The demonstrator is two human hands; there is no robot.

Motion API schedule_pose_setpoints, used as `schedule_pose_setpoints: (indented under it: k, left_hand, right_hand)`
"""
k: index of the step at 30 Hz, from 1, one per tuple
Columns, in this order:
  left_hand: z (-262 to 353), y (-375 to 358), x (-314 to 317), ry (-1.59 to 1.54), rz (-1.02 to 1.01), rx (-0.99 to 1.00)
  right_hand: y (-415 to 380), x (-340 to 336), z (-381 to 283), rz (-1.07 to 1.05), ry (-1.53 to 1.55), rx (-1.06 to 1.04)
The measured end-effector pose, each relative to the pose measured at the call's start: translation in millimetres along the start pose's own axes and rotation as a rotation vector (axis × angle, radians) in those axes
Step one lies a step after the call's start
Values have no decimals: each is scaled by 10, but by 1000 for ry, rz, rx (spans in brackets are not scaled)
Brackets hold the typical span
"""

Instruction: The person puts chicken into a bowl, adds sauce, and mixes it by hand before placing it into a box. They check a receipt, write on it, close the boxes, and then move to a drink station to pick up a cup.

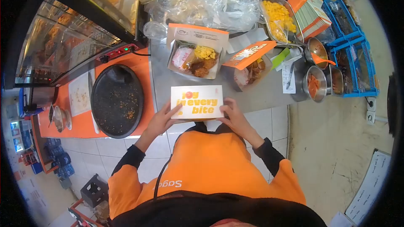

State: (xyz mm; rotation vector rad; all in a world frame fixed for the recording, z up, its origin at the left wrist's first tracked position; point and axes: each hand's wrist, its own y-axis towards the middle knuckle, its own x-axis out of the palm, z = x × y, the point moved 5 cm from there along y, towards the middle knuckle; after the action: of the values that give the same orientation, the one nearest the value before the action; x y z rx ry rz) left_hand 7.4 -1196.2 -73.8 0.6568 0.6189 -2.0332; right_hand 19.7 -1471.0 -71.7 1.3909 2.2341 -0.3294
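A closed white food box (197,96) with yellow lettering is held at the counter's front edge. My left hand (163,117) grips its left side, the thumb near the lid. On the opposite side, my right hand (232,114) has its fingers around the box's corner. Just behind stands an open meal box (171,65) with a wrapped white portion, fried pieces and yellow food inside. To its right, a second meal box (248,82) has its orange lid (252,54) partly raised over similar food.
A round black tray (105,109) with crumbs lies on the orange surface at left, below a heated display cabinet (80,33). Behind are clear plastic bags (181,4) and a tray of yellow food (277,17). Metal bowls (316,83) and blue baskets (357,65) stand at right.
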Motion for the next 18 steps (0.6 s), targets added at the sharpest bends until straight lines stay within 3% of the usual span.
schedule_pose_setpoints:
  k: [2,6,8,9,10,12,15,18]
  left_hand:
    - [-12,-1,34,-32,54,-13]
    - [490,-61,-122,605,356,160]
    - [794,156,-59,337,632,196]
    - [969,302,11,199,765,211]
    - [1304,609,-6,258,781,128]
    - [1679,1229,87,264,666,-99]
    - [1509,1817,352,200,407,-505]
    - [1548,1763,497,45,523,-478]
  right_hand:
    - [14,-43,14,4,15,-5]
    - [-56,-418,12,-4,-242,-301]
    - [26,-930,127,403,-323,-381]
    - [147,-1216,228,671,-267,-246]
    - [301,-1524,234,935,-199,-104]
    - [673,-2016,134,1031,-348,-194]
    - [1134,-2209,855,200,-191,139]
    - [1132,-2304,992,157,-188,-206]
